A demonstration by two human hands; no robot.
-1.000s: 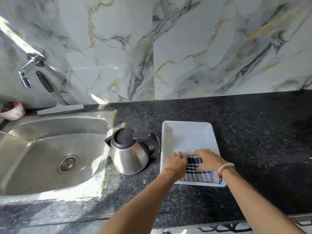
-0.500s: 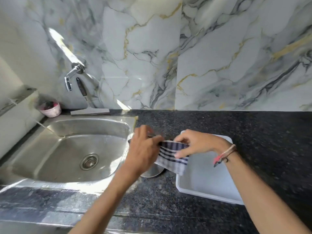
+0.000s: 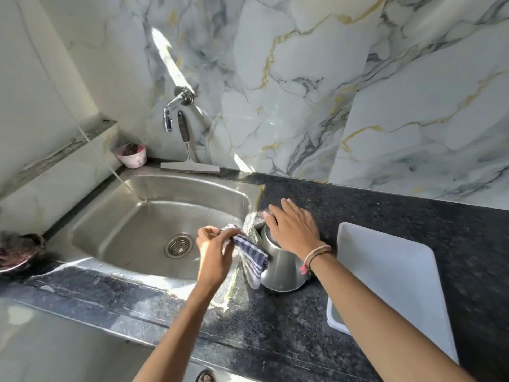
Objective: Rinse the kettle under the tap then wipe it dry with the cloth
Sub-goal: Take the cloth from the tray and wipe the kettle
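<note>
— Two hands in view. Report the left hand (image 3: 213, 253) first.

— Closed around one end of the cloth (image 3: 251, 255), a dark blue and white checked piece. It is gripped over the right edge of the sink (image 3: 115, 216); the free end hangs down against the left side of the kettle (image 3: 281, 267).

— Right hand (image 3: 293, 230)?

— Laid flat on top of the kettle, fingers spread and extended toward the far left. Palm covers the lid. It presses down rather than grasping; nothing is clasped in it. A pink and cream band sits on that wrist.

— Kettle position?

— Upright on the dark speckled counter (image 3: 385, 210), just right of the sink's rim, steel body showing below the hand. Handle is hidden.

— Tap (image 3: 176, 106)?

— Wall-mounted at the far side, over the sink's back edge, well apart from the kettle. No water seen running from it.

— Other items?

— White tray (image 3: 391, 271) right of the kettle, near it. Squeegee (image 3: 190, 158) leaning on the marble wall behind the sink. Small pink bowl (image 3: 131, 155) at the far left corner.
</note>
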